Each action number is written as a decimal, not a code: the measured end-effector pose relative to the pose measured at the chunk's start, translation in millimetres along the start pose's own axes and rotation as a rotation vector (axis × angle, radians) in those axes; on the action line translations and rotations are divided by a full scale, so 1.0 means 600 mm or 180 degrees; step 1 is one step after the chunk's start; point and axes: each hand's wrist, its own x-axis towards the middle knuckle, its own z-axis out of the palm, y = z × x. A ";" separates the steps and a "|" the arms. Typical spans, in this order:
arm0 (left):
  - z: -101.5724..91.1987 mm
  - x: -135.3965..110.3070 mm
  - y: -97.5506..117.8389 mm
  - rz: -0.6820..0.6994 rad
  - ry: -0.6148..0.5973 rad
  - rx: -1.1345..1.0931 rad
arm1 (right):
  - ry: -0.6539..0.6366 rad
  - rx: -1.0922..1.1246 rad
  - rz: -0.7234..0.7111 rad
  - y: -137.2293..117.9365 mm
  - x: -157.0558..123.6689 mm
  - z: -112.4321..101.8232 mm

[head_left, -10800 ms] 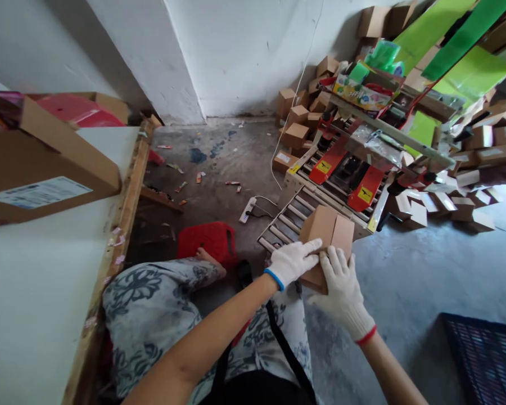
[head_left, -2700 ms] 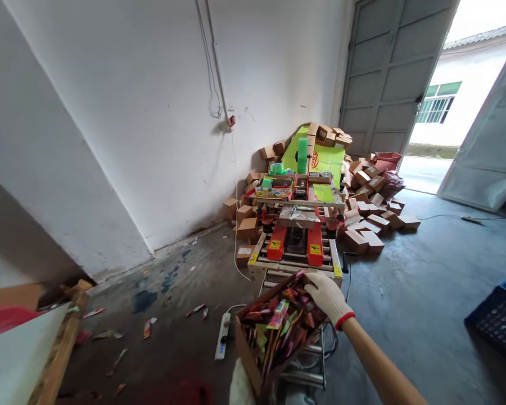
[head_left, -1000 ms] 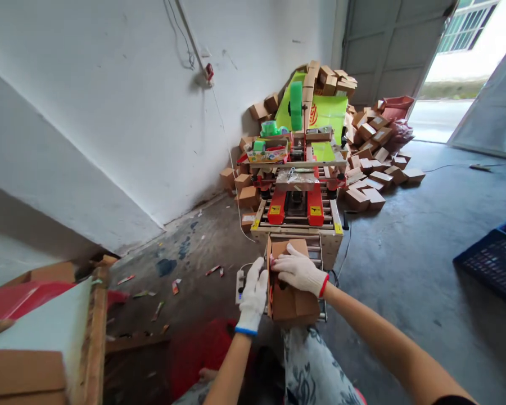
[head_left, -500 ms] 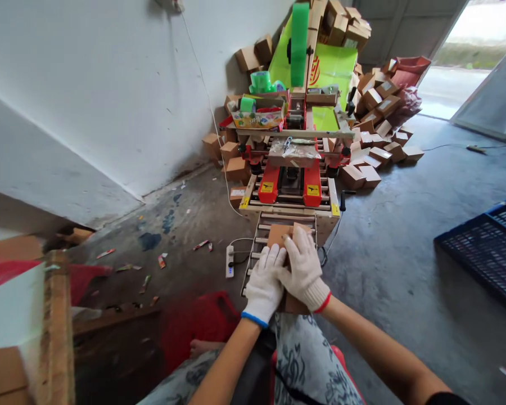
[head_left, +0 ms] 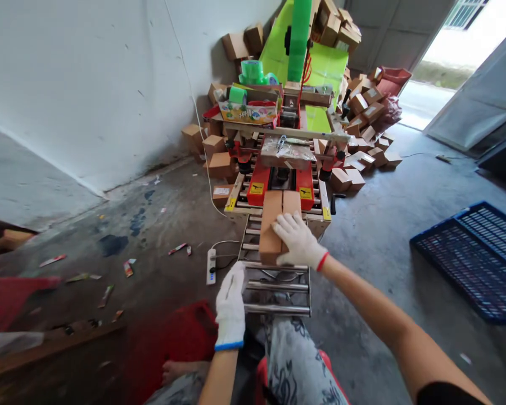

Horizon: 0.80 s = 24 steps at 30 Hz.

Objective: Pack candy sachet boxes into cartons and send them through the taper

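Observation:
My right hand (head_left: 299, 242), in a white knitted glove with a red cuff, lies on the near right part of a closed cardboard box (head_left: 271, 225), fingers spread on its top. The box rests lengthwise on the roller conveyor (head_left: 278, 287), its far end at the red belts of the carton sealing machine (head_left: 259, 183). My left hand (head_left: 231, 306), in a white glove with a blue cuff, is at the conveyor's left edge, apart from the box. Its fingers look stretched out, seen edge-on; whether they touch the frame I cannot tell.
A roll of green tape (head_left: 298, 45) stands above the machine, beside a small carton of tape rolls (head_left: 249, 112). Piled cardboard boxes (head_left: 362, 112) lie behind. A power strip (head_left: 211, 265) is on the floor at left, a blue plastic crate (head_left: 472, 259) at right.
The box has moved forward along the rollers to the machine's belts, with my right hand on it. My left hand has come off the box and moved left and back. The view has shifted right.

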 end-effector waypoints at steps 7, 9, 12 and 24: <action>-0.141 -0.074 -0.064 -0.0622 0.0263 -0.0474 | -0.0177 -0.0550 0.0993 0.094 0.146 -0.032; -0.176 -0.128 -0.052 -0.0492 0.0496 -0.0474 | 0.0221 -0.0512 0.1044 0.022 0.119 0.010; -0.223 -0.204 -0.015 -0.0100 0.0883 -0.0432 | 0.0446 -0.0114 0.0241 -0.117 0.054 0.120; -0.548 -0.361 0.047 0.1056 0.4098 -0.0617 | -0.0231 0.2447 -0.1800 -0.838 0.093 0.045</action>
